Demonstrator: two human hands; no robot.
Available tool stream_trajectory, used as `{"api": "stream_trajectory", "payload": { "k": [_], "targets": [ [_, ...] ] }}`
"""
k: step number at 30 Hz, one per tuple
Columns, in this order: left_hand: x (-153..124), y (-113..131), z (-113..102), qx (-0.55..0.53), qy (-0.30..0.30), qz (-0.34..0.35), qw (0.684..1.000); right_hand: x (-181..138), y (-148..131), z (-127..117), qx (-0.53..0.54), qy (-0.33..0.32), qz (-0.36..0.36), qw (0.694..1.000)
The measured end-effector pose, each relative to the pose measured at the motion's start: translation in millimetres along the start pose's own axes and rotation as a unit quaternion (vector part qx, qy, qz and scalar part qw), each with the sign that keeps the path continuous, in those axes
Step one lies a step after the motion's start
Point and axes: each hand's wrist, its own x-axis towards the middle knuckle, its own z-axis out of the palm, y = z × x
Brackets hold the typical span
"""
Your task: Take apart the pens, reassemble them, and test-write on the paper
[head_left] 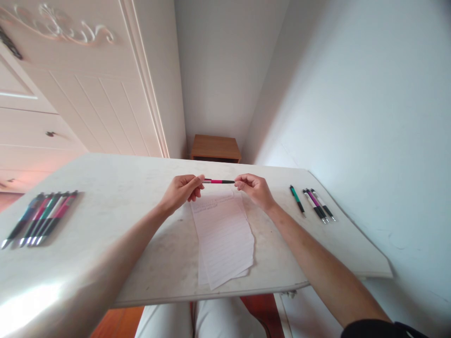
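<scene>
A pink and black pen point(218, 181) is held level above the far end of a lined sheet of paper point(224, 239). My left hand point(183, 190) pinches its left end, fingers closed. My right hand point(254, 188) pinches its right, black end in the same way. The paper lies on the white table point(116, 206) between my forearms, with some faint writing near its top edge.
Several pens point(40, 217) lie side by side at the table's left. Three more pens point(313, 203) lie at the right, near the wall. A white wardrobe point(81, 89) stands behind on the left, and a small wooden stand point(215, 148) beyond the table.
</scene>
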Motion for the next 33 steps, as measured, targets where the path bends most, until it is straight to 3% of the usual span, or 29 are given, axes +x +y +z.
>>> {"api": "stream_trajectory", "payload": {
  "k": [4,9,17,24,33],
  "targets": [
    [-0.2,0.1,0.4,0.044,0.027,-0.023,0.998,-1.4,-1.6,1.2,0.009,-0.007,-0.001,1.0],
    [1.1,-2.9,0.5,0.059,0.009,-0.028,0.998,-1.5,-1.1,0.6,0.008,-0.002,-0.006,1.0],
    [2.9,-5.0,-0.8,0.034,0.002,0.053,0.998,-0.6,0.2,0.0,0.002,0.003,-0.003,1.0],
    [0.8,-2.7,2.0,-0.019,-0.005,0.049,0.999,0.9,-0.6,-1.7,-0.007,0.028,-0.001,1.0],
    [4.1,-10.8,1.5,-0.063,0.037,0.032,0.997,0.9,-0.8,-1.2,-0.002,0.025,0.001,1.0]
  ]
}}
